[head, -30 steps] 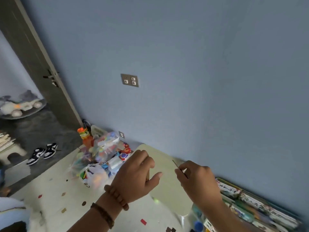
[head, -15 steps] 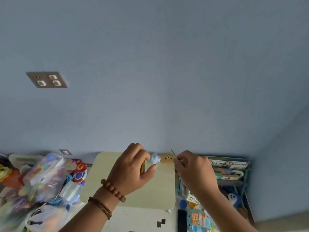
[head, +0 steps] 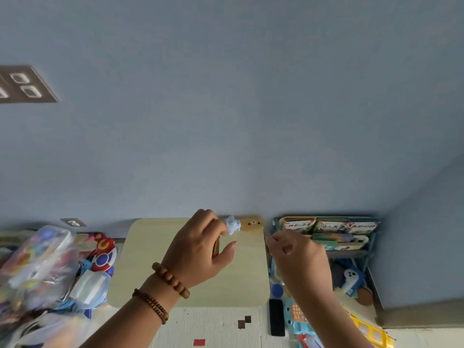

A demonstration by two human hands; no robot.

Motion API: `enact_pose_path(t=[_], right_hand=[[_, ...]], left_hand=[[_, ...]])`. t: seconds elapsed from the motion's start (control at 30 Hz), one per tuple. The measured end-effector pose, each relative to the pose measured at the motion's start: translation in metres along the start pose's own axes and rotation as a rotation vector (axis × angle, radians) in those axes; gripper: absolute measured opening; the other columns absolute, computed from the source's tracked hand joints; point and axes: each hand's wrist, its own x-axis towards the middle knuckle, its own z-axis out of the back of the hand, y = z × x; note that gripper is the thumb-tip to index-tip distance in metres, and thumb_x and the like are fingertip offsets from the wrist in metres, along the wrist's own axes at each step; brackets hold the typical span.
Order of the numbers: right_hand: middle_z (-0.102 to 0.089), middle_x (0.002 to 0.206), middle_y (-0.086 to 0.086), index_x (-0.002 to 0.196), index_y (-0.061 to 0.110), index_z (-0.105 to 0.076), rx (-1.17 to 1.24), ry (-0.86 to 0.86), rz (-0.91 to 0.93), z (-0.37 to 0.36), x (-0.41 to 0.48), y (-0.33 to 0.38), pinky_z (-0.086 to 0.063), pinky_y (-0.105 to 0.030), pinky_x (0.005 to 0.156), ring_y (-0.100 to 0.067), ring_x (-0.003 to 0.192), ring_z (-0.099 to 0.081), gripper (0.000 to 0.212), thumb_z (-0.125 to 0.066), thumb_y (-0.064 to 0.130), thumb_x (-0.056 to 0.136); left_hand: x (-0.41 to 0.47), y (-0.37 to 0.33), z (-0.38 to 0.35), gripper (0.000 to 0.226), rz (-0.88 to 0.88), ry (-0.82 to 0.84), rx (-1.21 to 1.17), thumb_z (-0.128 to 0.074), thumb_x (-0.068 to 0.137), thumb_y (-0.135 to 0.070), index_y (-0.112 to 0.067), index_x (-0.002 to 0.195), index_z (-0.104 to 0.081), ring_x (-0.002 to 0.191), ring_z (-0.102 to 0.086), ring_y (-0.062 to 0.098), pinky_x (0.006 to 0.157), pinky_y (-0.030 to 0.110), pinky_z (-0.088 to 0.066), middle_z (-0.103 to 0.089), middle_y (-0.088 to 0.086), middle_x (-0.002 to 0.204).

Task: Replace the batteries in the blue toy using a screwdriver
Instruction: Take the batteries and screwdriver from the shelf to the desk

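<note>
Shows the blue toy (head: 232, 224) pinched at the fingertips of the left hand (head: 200, 249), above the far edge of the pale table (head: 150, 259). Also holds a red-striped cylinder (head: 216, 247) in that palm (battery or tool handle, unclear). Pinches a thin screwdriver (head: 267, 234) in the right hand (head: 298, 257), near the toy, not touching. Risks dropping the toy from an overloaded left grip, or a tip slip with nothing braced.
</note>
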Motion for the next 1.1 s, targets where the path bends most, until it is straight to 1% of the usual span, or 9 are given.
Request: enact_pose_path(t=[0.07,0.1,0.17,0.27,0.37,0.53,0.73,0.93,1.1], right_hand=[[-0.07,0.076,0.006,0.079,0.024,-0.076,0.024,-0.037,0.019,-0.032,0.003,-0.028,-0.06,-0.037,0.053,-0.011,0.061,-0.067,0.008,-0.077,0.032,0.08],[-0.07,0.077,0.005,0.079,0.023,-0.077,0.02,-0.043,0.032,-0.052,0.004,-0.043,-0.06,-0.037,0.054,-0.011,0.061,-0.067,0.007,-0.078,0.03,0.079],[-0.07,0.07,0.005,0.077,0.022,-0.077,0.001,-0.052,0.064,-0.098,0.006,-0.08,-0.059,-0.035,0.054,-0.01,0.058,-0.065,0.004,-0.08,0.025,0.078],[-0.067,0.063,0.007,0.07,0.022,-0.076,-0.017,-0.082,0.042,-0.18,0.006,-0.138,-0.054,-0.029,0.054,-0.005,0.055,-0.06,0.009,-0.082,0.02,0.077],[-0.066,0.064,0.009,0.071,0.022,-0.075,-0.016,-0.107,0.003,-0.262,0.005,-0.192,-0.049,-0.023,0.055,-0.003,0.056,-0.058,0.009,-0.079,0.022,0.079],[-0.068,0.067,0.01,0.074,0.024,-0.075,-0.075,-0.117,-0.024,-0.357,0.004,-0.251,-0.054,-0.033,0.056,-0.009,0.06,-0.062,0.012,-0.073,0.032,0.083],[-0.07,0.065,0.01,0.075,0.023,-0.076,-0.022,-0.166,0.011,-0.398,0.017,-0.28,-0.055,-0.034,0.057,-0.013,0.06,-0.064,0.012,-0.074,0.033,0.081],[-0.063,0.062,0.008,0.07,0.024,-0.068,-0.114,-0.119,0.028,-0.397,0.017,-0.29,-0.052,-0.035,0.049,-0.012,0.055,-0.058,0.014,-0.074,0.031,0.08],[-0.063,0.067,0.008,0.072,0.027,-0.065,-0.199,-0.049,-0.012,-0.429,0.013,-0.319,-0.051,-0.032,0.049,-0.013,0.057,-0.061,0.016,-0.073,0.038,0.081]], left_hand=[[-0.014,0.021,-0.038,0.026,-0.011,-0.004,-0.01,-0.068,0.084,-0.034,-0.009,0.081,-0.065,0.072,-0.054,0.017,0.06,0.027,-0.05,-0.057,0.005,0.085],[-0.023,0.033,-0.061,0.026,-0.016,-0.004,-0.007,-0.068,0.083,-0.034,-0.008,0.081,-0.065,0.073,-0.055,0.019,0.059,0.029,-0.051,-0.057,0.005,0.085],[-0.045,0.06,-0.113,0.027,-0.018,-0.001,-0.01,-0.068,0.083,-0.035,-0.008,0.079,-0.064,0.073,-0.056,0.021,0.06,0.031,-0.05,-0.056,0.005,0.083],[-0.086,0.105,-0.196,0.028,-0.013,0.002,-0.002,-0.067,0.083,-0.035,-0.008,0.078,-0.063,0.071,-0.054,0.02,0.059,0.032,-0.05,-0.055,0.004,0.082],[-0.122,0.144,-0.274,0.027,0.0,-0.022,-0.021,-0.067,0.084,-0.034,-0.007,0.078,-0.063,0.072,-0.054,0.022,0.061,0.034,-0.05,-0.055,0.005,0.081],[-0.157,0.188,-0.36,0.027,-0.013,-0.059,-0.003,-0.066,0.084,-0.033,-0.007,0.078,-0.063,0.072,-0.055,0.024,0.063,0.036,-0.05,-0.055,0.006,0.08],[-0.167,0.2,-0.399,0.029,-0.025,-0.109,0.043,-0.065,0.083,-0.037,-0.008,0.077,-0.062,0.072,-0.055,0.024,0.062,0.033,-0.05,-0.055,0.006,0.079],[-0.18,0.196,-0.424,0.026,-0.063,0.032,0.063,-0.07,0.079,-0.033,-0.01,0.074,-0.06,0.071,-0.054,0.026,0.062,0.039,-0.05,-0.054,0.005,0.078],[-0.192,0.206,-0.467,0.026,0.044,0.096,0.02,-0.07,0.081,-0.038,-0.015,0.076,-0.059,0.076,-0.053,0.021,0.066,0.036,-0.049,-0.053,0.0,0.082]])
